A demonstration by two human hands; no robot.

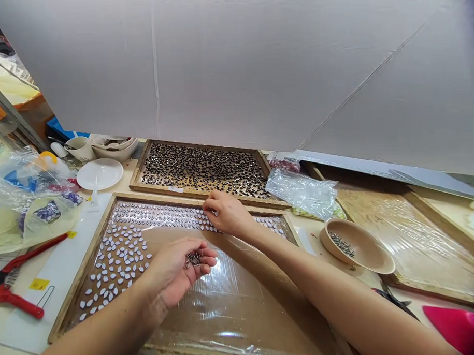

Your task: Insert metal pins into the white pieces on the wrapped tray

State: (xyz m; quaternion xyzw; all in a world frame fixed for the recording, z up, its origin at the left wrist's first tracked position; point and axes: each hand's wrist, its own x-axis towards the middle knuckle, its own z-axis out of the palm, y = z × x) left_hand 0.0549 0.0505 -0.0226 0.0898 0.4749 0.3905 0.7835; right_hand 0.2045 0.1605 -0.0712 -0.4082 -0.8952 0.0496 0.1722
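In the head view, the step in hand looks like setting small parts, one by one, at the near tray (226,312)'s far edge. The person's right hand (227,213) is over the rows of pale pieces (156,214) there, its fingertips drawn together; whether they grasp anything cannot be told. The left hand (178,271) lies palm up over the tray's middle, fingers loosely curled and not clenched, cupping small metal pieces (192,260). The next move seems to call for a fine fingertip pinch and a steady left palm.

Counted, there are two hands, one bowl (372,253) with more metal bits (341,245) off the tray's right edge, one white plate (100,174) beyond its far left corner, and one pair of red-handled pliers (19,301) on the worktop's left. Three framed trays show: the near one, a rear one (155,189) touching or nearly touching its far edge, and a film-covered one (402,234) at right. The loose white pieces (131,248) along the near tray's left edge, the metal pieces and the rear tray's dark pieces (197,166) are too many and small to count.
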